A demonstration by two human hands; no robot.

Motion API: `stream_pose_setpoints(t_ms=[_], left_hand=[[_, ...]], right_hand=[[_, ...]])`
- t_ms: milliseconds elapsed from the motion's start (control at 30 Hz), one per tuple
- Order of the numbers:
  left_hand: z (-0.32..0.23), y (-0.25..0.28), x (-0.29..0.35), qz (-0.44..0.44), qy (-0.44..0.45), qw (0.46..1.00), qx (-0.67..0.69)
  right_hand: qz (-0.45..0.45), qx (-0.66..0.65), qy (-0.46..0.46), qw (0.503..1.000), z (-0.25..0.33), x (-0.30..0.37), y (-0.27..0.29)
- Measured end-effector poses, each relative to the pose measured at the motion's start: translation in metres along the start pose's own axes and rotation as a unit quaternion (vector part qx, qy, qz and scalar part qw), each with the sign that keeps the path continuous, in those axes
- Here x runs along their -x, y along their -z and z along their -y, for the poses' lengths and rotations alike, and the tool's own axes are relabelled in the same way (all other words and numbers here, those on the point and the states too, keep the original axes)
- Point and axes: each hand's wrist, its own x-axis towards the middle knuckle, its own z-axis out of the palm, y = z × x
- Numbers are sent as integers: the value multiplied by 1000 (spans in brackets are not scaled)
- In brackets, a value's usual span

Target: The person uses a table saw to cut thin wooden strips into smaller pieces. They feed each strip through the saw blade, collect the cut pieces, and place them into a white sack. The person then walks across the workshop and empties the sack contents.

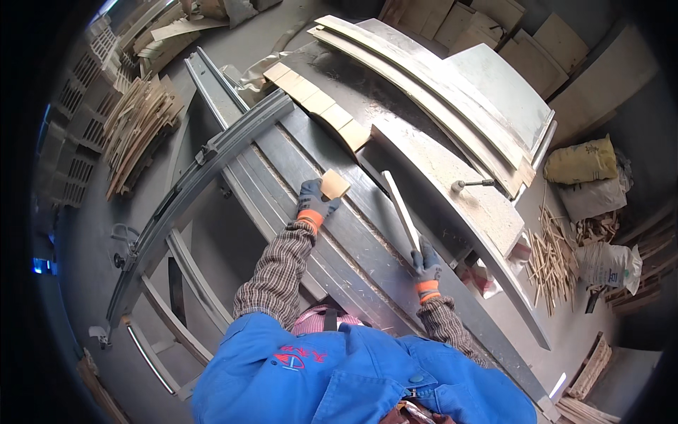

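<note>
In the head view my left hand (318, 201), in a grey glove with an orange cuff, grips a small square wooden block (335, 184) over the metal saw table (339, 230). My right hand (426, 263), gloved the same way, is closed around the near end of a pale wooden stick (400, 210). The stick slants away across the table, beside the long fence on the right. Past the block, a row of similar wooden blocks (318, 102) lies end to end along the far edge of the table.
Long boards (424, 92) lie on the sawdust-covered side surface, where a dark-handled tool (470, 184) also rests. A rail frame (191, 177) extends to the left. Scrap wood piles (141, 131) and thin sticks (551, 261) lie on the floor, with sacks (585, 164) at right.
</note>
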Motion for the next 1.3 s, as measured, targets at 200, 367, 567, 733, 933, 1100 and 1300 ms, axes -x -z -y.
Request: stream_pose_setpoints(t_ms=[200, 367, 567, 733, 933, 1100, 1300], left_hand=[[-71, 18, 164, 106, 37, 966, 232], [-162, 5, 229, 199, -289, 914, 205], [-198, 18, 250, 301, -347, 873, 164], [-174, 27, 254, 316, -234, 907, 149], [-143, 35, 254, 287, -152, 935, 142], [-109, 26, 264, 293, -51, 938, 176], [-108, 43, 270, 264, -70, 950, 152]], right_hand=[[48, 219, -65, 972, 25, 131, 78], [-1, -275, -282, 919, 37, 144, 51], [-60, -449, -322, 832, 44, 165, 64], [-335, -401, -347, 778, -39, 163, 133], [-431, -482, -255, 718, -104, 72, 261], [-317, -560, -294, 707, -118, 46, 218], [-327, -434, -295, 786, -65, 95, 86]])
